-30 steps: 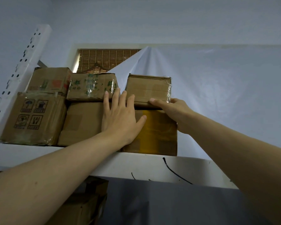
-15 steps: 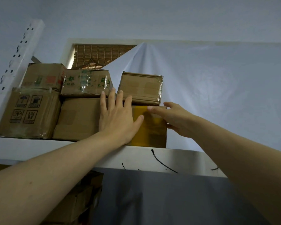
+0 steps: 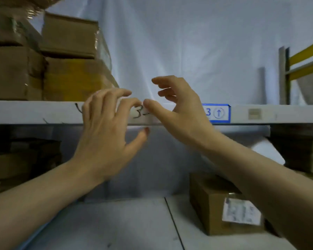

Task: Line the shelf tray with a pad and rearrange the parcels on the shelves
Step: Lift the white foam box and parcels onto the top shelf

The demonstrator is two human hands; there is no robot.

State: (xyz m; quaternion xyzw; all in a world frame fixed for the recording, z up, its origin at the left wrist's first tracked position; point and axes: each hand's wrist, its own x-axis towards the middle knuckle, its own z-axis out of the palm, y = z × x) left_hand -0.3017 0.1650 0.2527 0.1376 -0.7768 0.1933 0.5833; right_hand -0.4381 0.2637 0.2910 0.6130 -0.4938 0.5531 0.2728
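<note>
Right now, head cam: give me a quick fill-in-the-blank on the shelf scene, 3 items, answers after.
1. Both the left hand and the right hand are holding ____.
2. The blue label on the shelf edge shows an arrow pointing ____.
3. The box with the white sticker sits on the ____ shelf, under the right forearm.

Missing words: nothing; up; lower

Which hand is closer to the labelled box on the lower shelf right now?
Right. The right hand is up at the shelf edge, its forearm passing just above the labelled box; the left hand is farther to the box's left. Neither touches it.
</note>
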